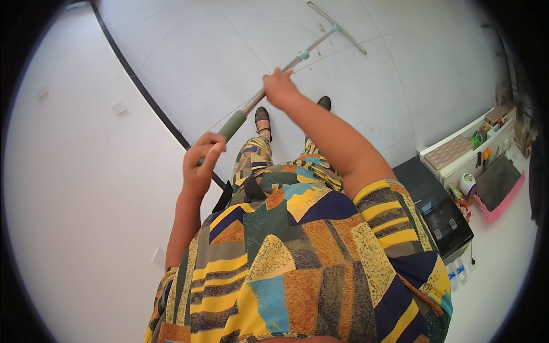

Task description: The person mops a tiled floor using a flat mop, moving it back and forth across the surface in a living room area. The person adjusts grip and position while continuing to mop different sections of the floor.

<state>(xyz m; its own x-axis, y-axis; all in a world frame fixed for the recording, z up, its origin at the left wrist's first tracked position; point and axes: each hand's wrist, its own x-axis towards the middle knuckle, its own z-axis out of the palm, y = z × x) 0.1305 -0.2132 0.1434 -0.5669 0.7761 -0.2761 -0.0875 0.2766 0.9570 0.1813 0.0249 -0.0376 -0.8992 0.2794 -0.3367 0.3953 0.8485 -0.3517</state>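
Note:
A long-handled floor squeegee slants away from me, its wide thin head resting on the pale tiled floor. My left hand is wrapped around the top end of the pole, by the green grip. Farther down, my right hand grasps the bare metal shaft, below a light green collar. Small bits of brown debris lie on the tiles around the squeegee head. My two dark shoes stand behind it, the left shoe near the pole.
A white wall with a black baseboard runs along the left. To the right stand a black cabinet, a white drawer unit with items on it, a pink-edged basket and plastic bottles.

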